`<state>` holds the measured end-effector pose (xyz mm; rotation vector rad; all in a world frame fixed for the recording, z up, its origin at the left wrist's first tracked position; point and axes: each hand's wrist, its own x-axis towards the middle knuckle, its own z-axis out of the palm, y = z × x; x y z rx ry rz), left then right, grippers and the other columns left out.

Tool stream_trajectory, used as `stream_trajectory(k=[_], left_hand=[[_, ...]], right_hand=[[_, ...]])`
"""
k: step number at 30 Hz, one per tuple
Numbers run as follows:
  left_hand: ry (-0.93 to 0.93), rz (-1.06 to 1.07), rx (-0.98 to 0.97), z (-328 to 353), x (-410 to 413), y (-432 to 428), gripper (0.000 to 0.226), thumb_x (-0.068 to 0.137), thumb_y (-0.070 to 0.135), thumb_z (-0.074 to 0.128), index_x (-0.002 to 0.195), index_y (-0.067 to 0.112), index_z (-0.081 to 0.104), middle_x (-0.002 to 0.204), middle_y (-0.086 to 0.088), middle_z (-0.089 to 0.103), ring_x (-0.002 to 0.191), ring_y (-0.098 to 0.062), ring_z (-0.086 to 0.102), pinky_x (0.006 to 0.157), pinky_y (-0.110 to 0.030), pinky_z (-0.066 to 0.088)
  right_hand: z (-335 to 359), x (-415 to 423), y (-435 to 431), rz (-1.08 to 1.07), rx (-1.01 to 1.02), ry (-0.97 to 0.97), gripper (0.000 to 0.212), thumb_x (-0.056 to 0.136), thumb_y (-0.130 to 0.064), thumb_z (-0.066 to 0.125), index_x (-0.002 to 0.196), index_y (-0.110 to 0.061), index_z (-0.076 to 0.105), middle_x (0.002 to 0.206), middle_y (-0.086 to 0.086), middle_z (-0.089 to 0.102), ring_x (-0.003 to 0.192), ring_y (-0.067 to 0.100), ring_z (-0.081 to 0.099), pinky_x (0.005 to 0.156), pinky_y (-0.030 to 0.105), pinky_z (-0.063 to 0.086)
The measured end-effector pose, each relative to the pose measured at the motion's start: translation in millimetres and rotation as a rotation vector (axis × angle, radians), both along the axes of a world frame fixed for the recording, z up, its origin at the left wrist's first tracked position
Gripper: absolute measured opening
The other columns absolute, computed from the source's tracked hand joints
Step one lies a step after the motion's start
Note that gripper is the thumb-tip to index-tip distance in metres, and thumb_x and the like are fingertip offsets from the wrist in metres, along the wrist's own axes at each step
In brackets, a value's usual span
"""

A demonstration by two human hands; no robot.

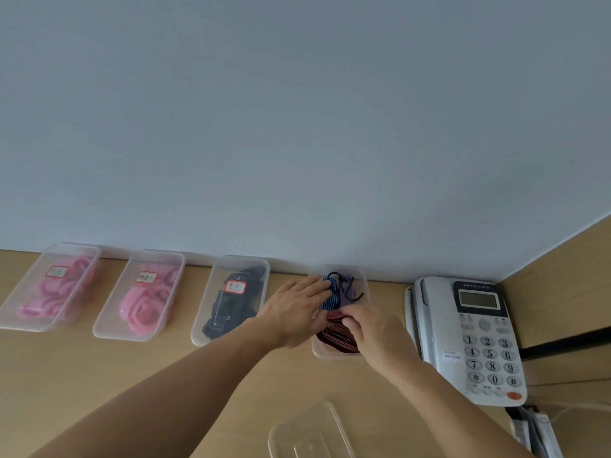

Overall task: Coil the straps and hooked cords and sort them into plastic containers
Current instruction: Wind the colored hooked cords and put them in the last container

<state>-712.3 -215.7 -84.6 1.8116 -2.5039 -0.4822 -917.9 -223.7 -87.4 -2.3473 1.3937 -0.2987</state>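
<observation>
Flat-fingered left grip (294,312) presses blue cord (330,300); right grip (373,328) pinches red cord (334,340).

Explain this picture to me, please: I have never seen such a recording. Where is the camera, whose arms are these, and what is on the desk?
There is no machine here. The single picture comes from a camera worn on a person's head, looking forward and down, so the two bare arms are the wearer's own. On the wooden desk, four clear plastic boxes stand along the wall. The first box and second box hold pink straps, and the third box holds black straps; these three carry labels. The fourth box holds blue striped cords with hooks and red cords. The left hand lies flat on the blue striped cords; the right hand curls its fingers onto the red cords. A loose lid lies nearer the person, and a telephone stands on the right.
</observation>
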Motion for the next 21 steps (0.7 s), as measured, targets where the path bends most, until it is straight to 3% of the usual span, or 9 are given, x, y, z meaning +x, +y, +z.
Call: stream_trajectory(k=[3,10,15,18,21], left_hand=[[-0.016,0.008,-0.012,-1.3,-2.9,2.3,0.057,0.102,0.049,0.030,0.153,0.023,0.032,0.164,0.009,0.018,0.152,-0.009,0.006,0.121,-0.034,0.012],[0.093,0.121,0.015,2.1,-8.5,-0.6,0.048,0.099,0.042,0.045,0.145,0.028,0.046,0.159,0.014,0.030,0.150,-0.008,0.014,0.119,-0.037,0.017],[0.094,0.174,-0.042,7.0,-15.4,-5.3,0.032,0.095,0.037,0.056,0.125,0.029,0.060,0.149,0.012,0.047,0.147,-0.010,0.026,0.115,-0.036,0.017],[0.076,0.136,-0.072,6.1,-14.2,-2.3,0.019,0.097,0.034,0.053,0.108,0.027,0.067,0.152,0.012,0.043,0.148,-0.011,0.025,0.115,-0.033,0.017],[0.007,0.054,-0.097,8.2,-12.4,-1.2,0.028,0.101,0.034,0.044,0.112,0.027,0.069,0.153,0.012,0.041,0.148,-0.013,0.024,0.115,-0.032,0.018]], right_hand=[[0.2,8.7,-1.9,-0.037,-0.053,0.113,0.024,0.097,-0.041,0.052,0.098,-0.024,0.070,0.094,-0.006,0.066,0.085,0.018,0.062,0.069,0.030,0.046],[-0.8,6.2,-10.4,-0.064,0.001,0.159,0.023,0.097,-0.044,0.051,0.101,-0.027,0.066,0.094,-0.007,0.067,0.084,0.015,0.062,0.063,0.027,0.039],[-5.6,0.6,-4.1,-0.069,-0.088,0.159,0.018,0.097,-0.034,0.052,0.098,-0.024,0.067,0.099,-0.008,0.063,0.079,0.018,0.062,0.058,0.026,0.035],[-5.1,-1.4,-1.5,-0.116,-0.109,0.168,0.014,0.094,-0.030,0.057,0.092,-0.023,0.069,0.094,-0.005,0.060,0.074,0.021,0.062,0.056,0.026,0.034],[-0.8,0.4,-1.5,-0.146,-0.118,0.143,0.007,0.089,-0.026,0.064,0.092,-0.022,0.070,0.089,-0.001,0.058,0.073,0.024,0.062,0.055,0.027,0.033]])
